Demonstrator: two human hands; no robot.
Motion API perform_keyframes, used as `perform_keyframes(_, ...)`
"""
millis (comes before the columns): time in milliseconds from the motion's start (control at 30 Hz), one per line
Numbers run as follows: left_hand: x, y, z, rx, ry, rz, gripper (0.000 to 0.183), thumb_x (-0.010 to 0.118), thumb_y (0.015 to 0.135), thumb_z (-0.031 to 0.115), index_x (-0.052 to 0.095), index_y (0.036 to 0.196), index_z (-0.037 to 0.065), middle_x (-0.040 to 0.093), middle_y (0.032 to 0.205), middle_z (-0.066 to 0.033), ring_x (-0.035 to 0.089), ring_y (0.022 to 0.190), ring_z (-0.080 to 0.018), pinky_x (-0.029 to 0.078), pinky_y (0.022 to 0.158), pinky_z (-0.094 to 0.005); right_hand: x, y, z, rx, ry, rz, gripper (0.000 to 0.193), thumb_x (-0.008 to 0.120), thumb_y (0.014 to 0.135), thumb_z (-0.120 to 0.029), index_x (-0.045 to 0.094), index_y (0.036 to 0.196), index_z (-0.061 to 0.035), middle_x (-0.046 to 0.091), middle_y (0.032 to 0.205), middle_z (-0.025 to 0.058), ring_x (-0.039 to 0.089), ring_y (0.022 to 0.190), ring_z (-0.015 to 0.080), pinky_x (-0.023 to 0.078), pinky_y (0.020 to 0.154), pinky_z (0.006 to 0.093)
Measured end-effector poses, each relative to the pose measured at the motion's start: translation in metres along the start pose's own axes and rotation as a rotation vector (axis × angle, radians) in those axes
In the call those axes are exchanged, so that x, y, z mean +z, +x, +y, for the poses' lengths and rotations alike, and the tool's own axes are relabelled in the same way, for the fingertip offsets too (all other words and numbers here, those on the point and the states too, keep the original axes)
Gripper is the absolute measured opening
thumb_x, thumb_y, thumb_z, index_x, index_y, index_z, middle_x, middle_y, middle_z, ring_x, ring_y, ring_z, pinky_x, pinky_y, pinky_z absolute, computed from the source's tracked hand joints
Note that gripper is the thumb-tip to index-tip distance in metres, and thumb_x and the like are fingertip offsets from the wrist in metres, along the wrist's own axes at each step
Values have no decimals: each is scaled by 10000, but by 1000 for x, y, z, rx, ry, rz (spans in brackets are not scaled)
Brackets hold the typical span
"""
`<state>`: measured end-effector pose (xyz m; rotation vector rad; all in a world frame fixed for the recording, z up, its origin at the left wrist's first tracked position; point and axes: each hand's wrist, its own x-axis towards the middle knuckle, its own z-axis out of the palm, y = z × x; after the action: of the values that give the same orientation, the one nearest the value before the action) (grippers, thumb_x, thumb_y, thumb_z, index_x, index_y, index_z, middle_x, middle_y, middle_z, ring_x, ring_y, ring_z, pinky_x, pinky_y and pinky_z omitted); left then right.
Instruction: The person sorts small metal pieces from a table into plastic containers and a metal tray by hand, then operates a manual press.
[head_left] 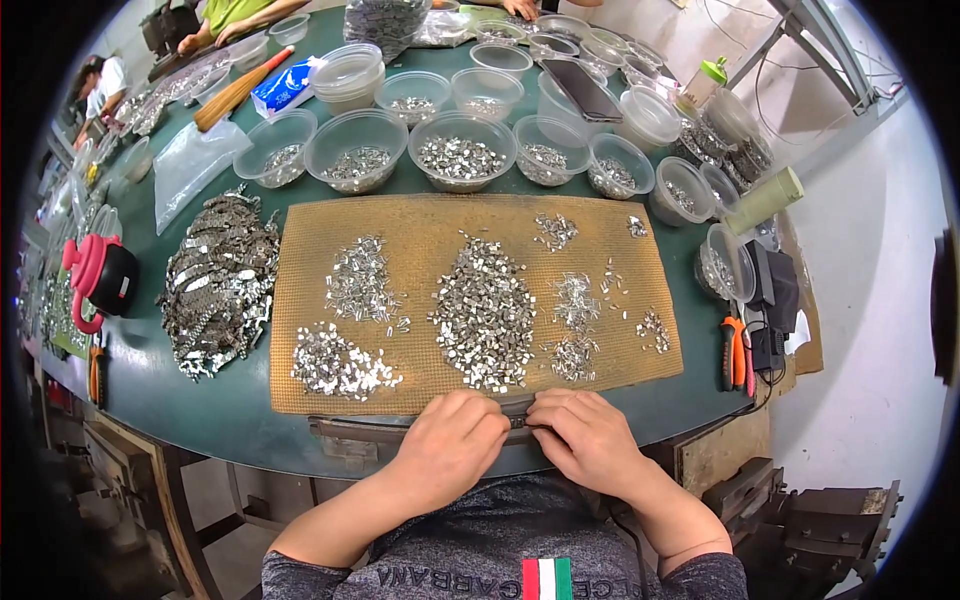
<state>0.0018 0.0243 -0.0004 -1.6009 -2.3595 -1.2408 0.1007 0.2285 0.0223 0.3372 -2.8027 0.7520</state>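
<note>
- Grip impossible to tell from curled left hand (452, 436) and curled right hand (588, 436); small dark piece (517, 422) between, nearside of mat (420, 216).
- Possible drop below mat, from slipping.
- Possible scatter of mat's central metal pile (485, 318), from knocking.

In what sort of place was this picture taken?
Probably a small metal-parts workshop. Piles of small metal pieces lie on a textured tan mat, clear plastic tubs hold more, and orange-handled pliers lie at the right.
</note>
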Motion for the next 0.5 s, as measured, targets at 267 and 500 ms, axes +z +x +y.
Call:
perform_keyframes(267,13,6,9,11,76,-37,214,767,818,61,657,1002,57,634,1018,-71,630,999,-270,493,848,-398,6,-4,-1,52,7,71,173,754,846,-65,669,997,-62,701,1036,80,686,1018,272,509,874,389)
perform_keyframes(500,0,2,0,6,-26,-4,220,773,809,17,709,1016,50,669,1036,-76,649,993,-282,538,828,-391,3,-1,3,65,40,31,175,762,850,-83,664,992,-60,695,1019,76,685,1011,273,507,879,387)
